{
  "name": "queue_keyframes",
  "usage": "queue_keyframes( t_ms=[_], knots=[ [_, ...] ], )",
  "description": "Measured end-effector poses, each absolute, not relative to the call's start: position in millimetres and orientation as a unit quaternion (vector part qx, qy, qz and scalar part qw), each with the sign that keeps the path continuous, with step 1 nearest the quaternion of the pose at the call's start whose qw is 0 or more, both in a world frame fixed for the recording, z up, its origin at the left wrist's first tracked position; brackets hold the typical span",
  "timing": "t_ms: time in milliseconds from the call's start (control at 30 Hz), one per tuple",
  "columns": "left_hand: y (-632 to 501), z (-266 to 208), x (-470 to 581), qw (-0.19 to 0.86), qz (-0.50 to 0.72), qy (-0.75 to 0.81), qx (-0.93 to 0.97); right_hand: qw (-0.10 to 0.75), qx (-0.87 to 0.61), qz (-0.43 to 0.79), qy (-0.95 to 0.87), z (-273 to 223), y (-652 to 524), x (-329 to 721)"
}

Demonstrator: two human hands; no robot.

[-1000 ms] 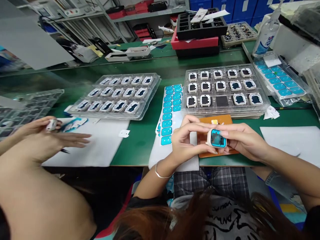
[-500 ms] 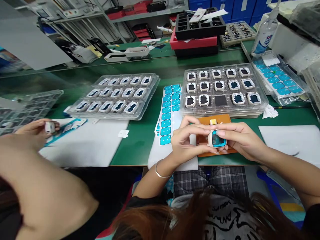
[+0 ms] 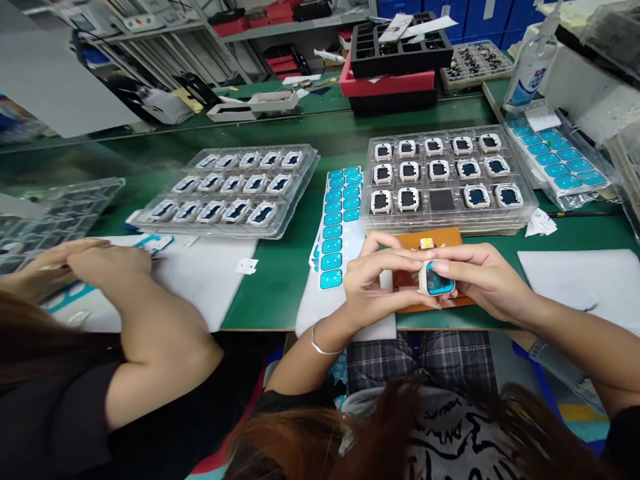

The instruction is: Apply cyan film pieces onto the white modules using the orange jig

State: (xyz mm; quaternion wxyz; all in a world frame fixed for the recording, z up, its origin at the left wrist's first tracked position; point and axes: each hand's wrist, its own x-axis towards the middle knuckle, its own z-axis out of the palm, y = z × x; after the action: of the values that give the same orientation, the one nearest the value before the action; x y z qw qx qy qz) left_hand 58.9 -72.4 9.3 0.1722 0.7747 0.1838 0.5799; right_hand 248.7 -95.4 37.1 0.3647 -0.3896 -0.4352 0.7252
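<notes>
Both hands grip one small white watch case [image 3: 425, 280] whose face has a bright blue border around a dark middle. My left hand [image 3: 373, 279] pinches it from the left, thumb below and fingers above. From the right, my right hand [image 3: 480, 277] closes on it, its thumb pressed at the upper edge of the face. Below the hands lies an orange-brown pad [image 3: 440, 237] with a small yellow piece on it. Left of my hands are sheets of blue film stickers [image 3: 331, 245]. Beyond is a clear tray [image 3: 369, 223] of white watch cases, one slot without a case.
At the left, a co-worker's hands [image 3: 107, 263] work over a white mat. A second clear tray [image 3: 280, 230] of cases stands between us. Bagged blue stickers [image 3: 560, 160] and a pump bottle [image 3: 531, 67] are at the right. Stacked black and red boxes [image 3: 395, 87] stand behind.
My hands hold almost the same pose, with the watch case shifted very slightly right. The co-worker's hands have come together at the left, and that person's arm has moved.
</notes>
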Motion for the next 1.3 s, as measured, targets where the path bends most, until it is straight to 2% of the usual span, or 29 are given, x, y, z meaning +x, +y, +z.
queue_keyframes(
  t_ms=[400, 1300],
  knots=[
    [-72.3, 7.5, 58.3, 0.158, 0.576, 0.177, 0.783, 0.386, -0.370, 0.706, -0.464, 36.5, -95.7, 247.9],
    [-71.9, 7.6, 58.1, 0.131, 0.563, 0.158, 0.801, 0.370, -0.345, 0.721, -0.473, 35.8, -92.9, 251.1]
  ],
)
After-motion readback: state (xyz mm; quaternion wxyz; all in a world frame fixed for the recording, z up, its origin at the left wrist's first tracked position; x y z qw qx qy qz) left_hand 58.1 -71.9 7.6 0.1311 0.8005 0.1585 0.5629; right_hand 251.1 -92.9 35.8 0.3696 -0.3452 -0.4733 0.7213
